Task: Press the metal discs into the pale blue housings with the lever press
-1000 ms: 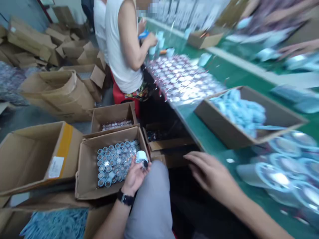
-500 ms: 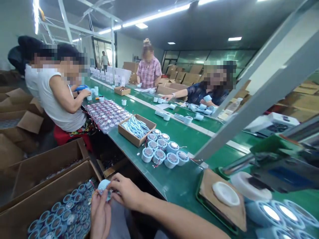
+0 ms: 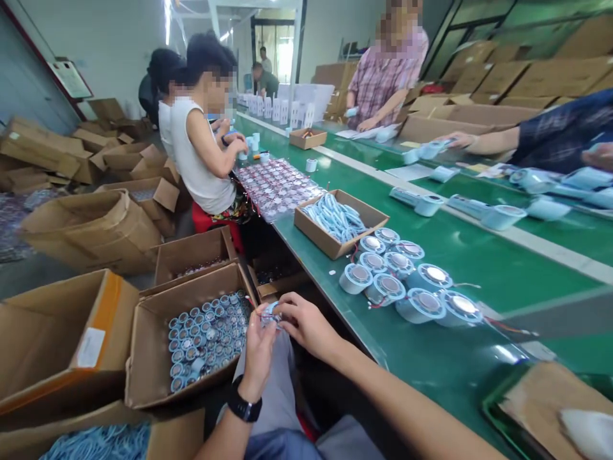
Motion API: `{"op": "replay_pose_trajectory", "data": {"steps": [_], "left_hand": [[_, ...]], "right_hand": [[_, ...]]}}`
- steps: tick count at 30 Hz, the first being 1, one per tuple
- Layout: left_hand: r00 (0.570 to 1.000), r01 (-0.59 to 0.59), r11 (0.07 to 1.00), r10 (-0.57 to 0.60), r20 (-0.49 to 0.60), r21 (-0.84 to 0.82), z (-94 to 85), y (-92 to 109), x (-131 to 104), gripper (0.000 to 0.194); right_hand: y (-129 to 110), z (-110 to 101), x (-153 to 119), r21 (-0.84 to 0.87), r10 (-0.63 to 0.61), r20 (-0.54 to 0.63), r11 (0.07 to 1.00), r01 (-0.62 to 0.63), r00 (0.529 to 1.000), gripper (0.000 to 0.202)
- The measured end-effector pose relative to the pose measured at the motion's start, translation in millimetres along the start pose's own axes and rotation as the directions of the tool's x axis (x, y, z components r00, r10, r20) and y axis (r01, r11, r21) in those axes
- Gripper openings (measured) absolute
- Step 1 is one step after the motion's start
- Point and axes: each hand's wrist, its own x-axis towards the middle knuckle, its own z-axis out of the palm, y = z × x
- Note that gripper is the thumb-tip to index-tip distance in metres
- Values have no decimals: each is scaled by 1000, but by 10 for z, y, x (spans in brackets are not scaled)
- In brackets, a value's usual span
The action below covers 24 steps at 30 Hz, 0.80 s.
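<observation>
Above my lap, both hands meet at a small round light-blue plastic housing [image 3: 271, 312] with thin wires on it. My left hand [image 3: 261, 342], below a black wristband, holds it from the near left, with thumb and fingers closed. My right hand [image 3: 305, 321] reaches in from the right, its fingers bent and pinching at the housing's edge; the fingertips partly cover it. Just left of my hands, an open carton [image 3: 143, 377] holds many similar blue housings [image 3: 204, 335]. Finished-looking round blue units with metallic discs [image 3: 385, 287] stand grouped on the green table [image 3: 335, 291].
A small cardboard tray of light-blue rings [image 3: 313, 233] stands on the table, beside wired boards [image 3: 280, 185]. Co-workers sit left and stand across. More cartons [image 3: 103, 332] crowd the floor at left. A brown pad [image 3: 531, 396] lies near right.
My view has swung left and down, bringing more floor cartons into sight. Both hands stay on the housing, which now shows wires where its smooth blue side showed before.
</observation>
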Motion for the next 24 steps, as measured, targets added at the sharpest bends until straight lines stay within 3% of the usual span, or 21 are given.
{"op": "replay_pose_trajectory", "data": {"steps": [6, 15, 18, 24], "left_hand": [[998, 18, 999, -16, 58, -34, -36, 11, -8, 48], [998, 10, 997, -15, 54, 81, -90, -62, 5, 55], [1000, 7, 991, -7, 0, 134, -74, -89, -6, 58], [992, 68, 998, -67, -110, 9, -10, -91, 77, 59]], "right_hand": [[40, 11, -6, -72, -14, 18, 997, 15, 1000, 33], [53, 81, -14, -108, -2, 24, 994, 5, 1000, 26], [-22, 71, -26, -186, 7, 46, 983, 2, 999, 23], [-22, 5, 33, -360, 15, 133, 932, 34, 991, 28]]}}
